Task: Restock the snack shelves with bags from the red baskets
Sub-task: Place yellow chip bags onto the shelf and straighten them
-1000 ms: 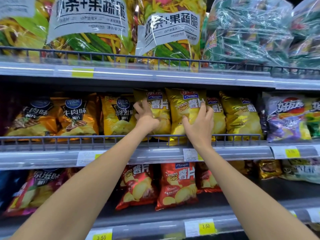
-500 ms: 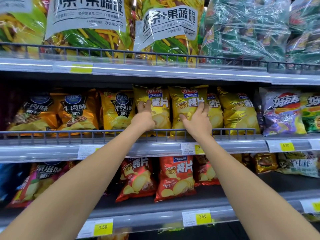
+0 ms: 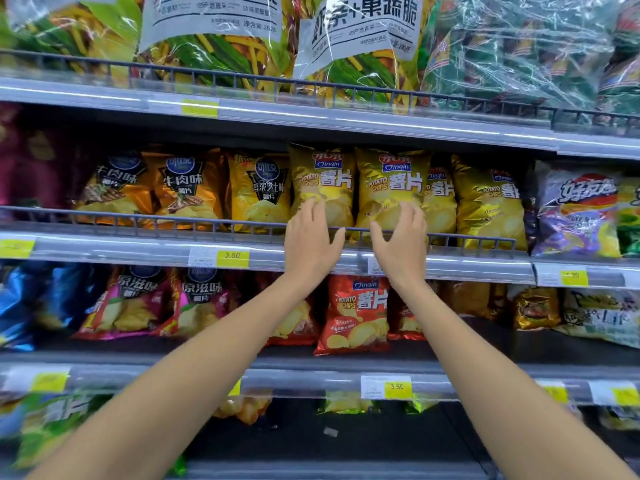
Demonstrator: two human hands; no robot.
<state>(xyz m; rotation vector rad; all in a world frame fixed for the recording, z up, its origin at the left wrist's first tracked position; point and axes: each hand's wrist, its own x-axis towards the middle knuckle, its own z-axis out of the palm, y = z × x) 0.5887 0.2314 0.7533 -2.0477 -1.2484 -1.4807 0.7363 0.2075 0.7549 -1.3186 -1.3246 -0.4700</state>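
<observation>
Two yellow potato chip bags stand upright side by side on the middle shelf (image 3: 478,242) behind its wire rail. My left hand (image 3: 311,237) is in front of the lower part of the left yellow bag (image 3: 322,178), fingers spread and relaxed, fingertips at its surface. My right hand (image 3: 401,239) is likewise in front of the right yellow bag (image 3: 391,181), fingers loosely spread. Neither hand grips anything. No red basket is in view.
More yellow chip bags (image 3: 488,199) stand to the right, orange and yellow bags (image 3: 187,188) to the left. Red chip bags (image 3: 356,313) stand on the shelf below. Large vegetable crisp bags (image 3: 360,39) fill the top shelf. Price tags line the shelf edges.
Both hands have let go of the yellow bags and slid down to their lower parts near the rail. The two bags now stand straight. The view moved closer.
</observation>
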